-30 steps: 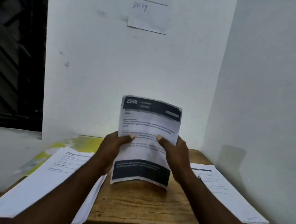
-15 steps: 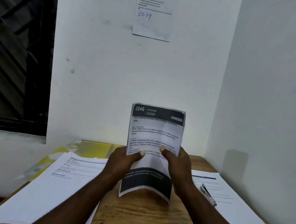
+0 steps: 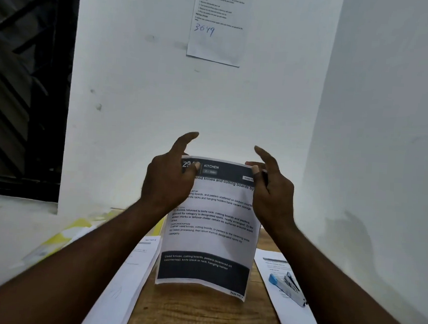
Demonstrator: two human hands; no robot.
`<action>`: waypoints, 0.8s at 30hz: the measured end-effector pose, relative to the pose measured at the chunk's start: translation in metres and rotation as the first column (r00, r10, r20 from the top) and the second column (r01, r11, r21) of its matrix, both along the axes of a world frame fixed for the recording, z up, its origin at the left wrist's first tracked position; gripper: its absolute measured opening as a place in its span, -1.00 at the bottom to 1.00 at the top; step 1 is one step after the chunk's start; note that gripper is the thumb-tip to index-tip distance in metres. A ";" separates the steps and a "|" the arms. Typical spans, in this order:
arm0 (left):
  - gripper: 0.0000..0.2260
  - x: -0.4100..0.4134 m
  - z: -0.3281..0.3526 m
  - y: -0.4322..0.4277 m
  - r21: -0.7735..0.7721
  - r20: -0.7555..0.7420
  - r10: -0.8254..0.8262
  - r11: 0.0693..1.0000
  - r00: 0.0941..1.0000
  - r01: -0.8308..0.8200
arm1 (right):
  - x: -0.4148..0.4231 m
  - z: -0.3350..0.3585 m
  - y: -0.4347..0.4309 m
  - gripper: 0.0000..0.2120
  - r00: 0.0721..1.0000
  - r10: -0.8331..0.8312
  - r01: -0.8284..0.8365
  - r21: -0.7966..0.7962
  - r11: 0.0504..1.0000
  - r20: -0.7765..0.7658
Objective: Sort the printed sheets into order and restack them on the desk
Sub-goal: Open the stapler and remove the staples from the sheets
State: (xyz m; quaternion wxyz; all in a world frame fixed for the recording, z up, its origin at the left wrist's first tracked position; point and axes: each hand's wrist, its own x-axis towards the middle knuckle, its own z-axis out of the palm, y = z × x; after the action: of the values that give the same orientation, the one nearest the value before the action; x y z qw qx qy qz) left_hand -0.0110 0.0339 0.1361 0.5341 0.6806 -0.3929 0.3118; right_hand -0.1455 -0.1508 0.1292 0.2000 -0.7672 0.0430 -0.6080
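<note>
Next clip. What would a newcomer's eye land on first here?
The printed sheet headed KITCHEN, held upright at centre over the wooden desk, its top corners pinched by the left hand and the right hand. After that, the blue object lying on the paper stack at the right, and the wall note with handwritten digits, top centre.

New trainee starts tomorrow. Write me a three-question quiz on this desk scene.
1. True or false: only one hand holds the printed sheet.
2. The blue stapler rests on: A a keyboard, B the right stack, C a chair.
3. Fill in: the sheet's header reads ____.
Key: 1 false, the left hand and right hand both pinch its top corners; 2 B; 3 KITCHEN.
</note>
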 end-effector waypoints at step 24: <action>-0.80 0.024 0.019 0.026 0.183 0.215 0.053 0.979 0.975 -0.093 | -0.020 0.011 -0.016 -0.84 0.993 0.117 -0.111 0.215 0.970 -0.014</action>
State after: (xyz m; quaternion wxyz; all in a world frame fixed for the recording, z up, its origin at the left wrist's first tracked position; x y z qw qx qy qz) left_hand 0.0131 0.0601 0.1554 0.4099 0.7065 -0.4495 0.3616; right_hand -0.1660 -0.1664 0.1405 0.3152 -0.7503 0.0668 -0.5772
